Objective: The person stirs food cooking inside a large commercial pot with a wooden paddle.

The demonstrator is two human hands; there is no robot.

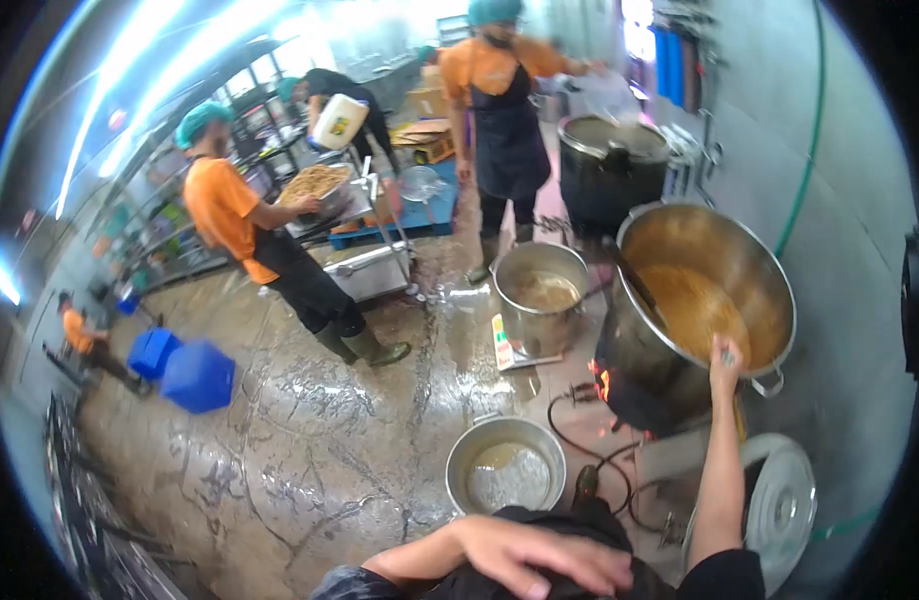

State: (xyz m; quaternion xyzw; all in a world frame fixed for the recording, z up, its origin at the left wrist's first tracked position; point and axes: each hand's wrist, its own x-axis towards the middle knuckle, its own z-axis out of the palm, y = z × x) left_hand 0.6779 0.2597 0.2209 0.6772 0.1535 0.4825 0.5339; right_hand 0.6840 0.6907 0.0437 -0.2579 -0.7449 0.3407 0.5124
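Note:
My right hand (pixel 726 358) reaches over the near rim of a large metal stockpot (pixel 767 262), with its fingers drawn together. Whether something small is between them is too blurred to make out. Orange-brown liquid (pixel 690 300) fills the lower part of the pot. A long dark paddle or stick (pixel 637 284) leans inside it against the left rim. In front of my dark apron lies my left hand (pixel 545 553), fingers stretched out and holding nothing. Just beyond it stands a smaller metal pot (pixel 460 470) with a little cloudy liquid.
Flames (pixel 602 380) burn beside the stockpot's base, near a black hose (pixel 555 420) on the wet floor. A round metal lid (pixel 783 505) stands at right. Another pot (pixel 500 285) and a dark pot (pixel 615 180) are farther off. Co-workers (pixel 500 120) in orange shirts stand beyond.

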